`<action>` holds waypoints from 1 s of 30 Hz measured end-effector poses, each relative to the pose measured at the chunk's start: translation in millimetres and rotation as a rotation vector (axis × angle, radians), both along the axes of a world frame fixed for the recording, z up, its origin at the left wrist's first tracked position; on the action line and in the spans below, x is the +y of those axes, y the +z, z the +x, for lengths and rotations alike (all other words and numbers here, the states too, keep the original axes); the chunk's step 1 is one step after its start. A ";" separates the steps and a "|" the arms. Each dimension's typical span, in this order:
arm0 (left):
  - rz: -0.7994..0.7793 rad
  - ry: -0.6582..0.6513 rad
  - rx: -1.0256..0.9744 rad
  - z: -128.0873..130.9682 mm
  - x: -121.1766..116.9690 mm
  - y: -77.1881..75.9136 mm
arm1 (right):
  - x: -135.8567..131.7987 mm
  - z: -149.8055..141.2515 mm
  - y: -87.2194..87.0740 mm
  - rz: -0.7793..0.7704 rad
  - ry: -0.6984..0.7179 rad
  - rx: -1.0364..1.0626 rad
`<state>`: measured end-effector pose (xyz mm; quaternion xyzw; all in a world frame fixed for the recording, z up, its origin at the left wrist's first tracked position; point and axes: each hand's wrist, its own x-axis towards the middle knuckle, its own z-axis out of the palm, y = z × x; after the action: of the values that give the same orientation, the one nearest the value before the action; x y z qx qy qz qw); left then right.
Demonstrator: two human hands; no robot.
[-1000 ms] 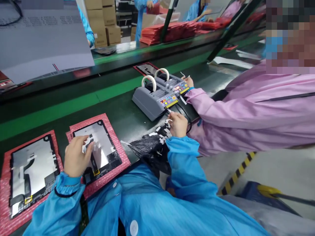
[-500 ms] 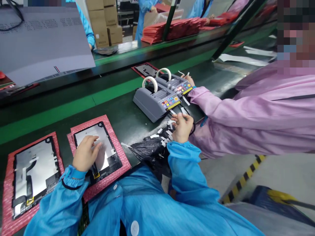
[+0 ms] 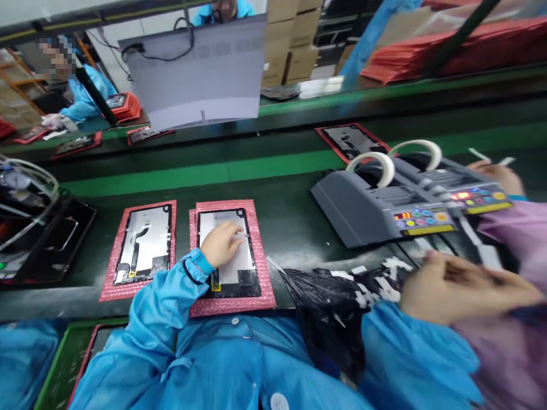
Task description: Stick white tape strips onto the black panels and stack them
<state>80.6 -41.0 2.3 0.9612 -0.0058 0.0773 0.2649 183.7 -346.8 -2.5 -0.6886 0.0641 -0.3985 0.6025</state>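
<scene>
My left hand (image 3: 222,244) lies flat, fingers spread, on a silver and black panel (image 3: 239,269). The panel rests on a pink bubble-wrap sheet (image 3: 261,250) on the dark belt. My right hand (image 3: 453,287) is blurred by motion, low at the right. It hovers just in front of the grey tape dispenser (image 3: 363,210) and beside a black plastic bag (image 3: 325,287) dotted with white tape scraps. Whether it holds anything is smeared. A second, similar panel (image 3: 143,245) on pink wrap lies to the left.
A co-worker in a pink sleeve (image 3: 508,222) reaches a hand (image 3: 499,173) to a second dispenser (image 3: 431,176). A black tray with cables (image 3: 51,239) stands at the left. A grey board (image 3: 200,74), cartons and red stacks (image 3: 427,51) sit behind the belt.
The view has swung left and closer. My left hand has slid up the panel. My right hand has drawn back from the dispenser's front towards me.
</scene>
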 end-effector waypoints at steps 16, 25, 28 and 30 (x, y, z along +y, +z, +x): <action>-0.388 -0.038 -0.026 5.1 -5.0 15.9 | 136.1 -38.4 3.9 0.106 1.296 0.370; -0.466 -0.003 0.012 5.4 -4.2 3.7 | 131.5 -31.3 -5.6 0.077 1.162 0.475; -0.495 -0.006 0.025 4.5 -4.4 2.2 | 132.5 -30.8 -7.1 0.099 1.200 0.493; -0.499 -0.008 0.033 3.7 -4.1 1.3 | 135.1 -31.5 -7.8 0.110 1.223 0.513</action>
<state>84.4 -45.1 3.6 0.8672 0.0141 0.0594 0.4942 152.2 -211.7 -10.3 -0.6420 -0.1766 0.1954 0.7200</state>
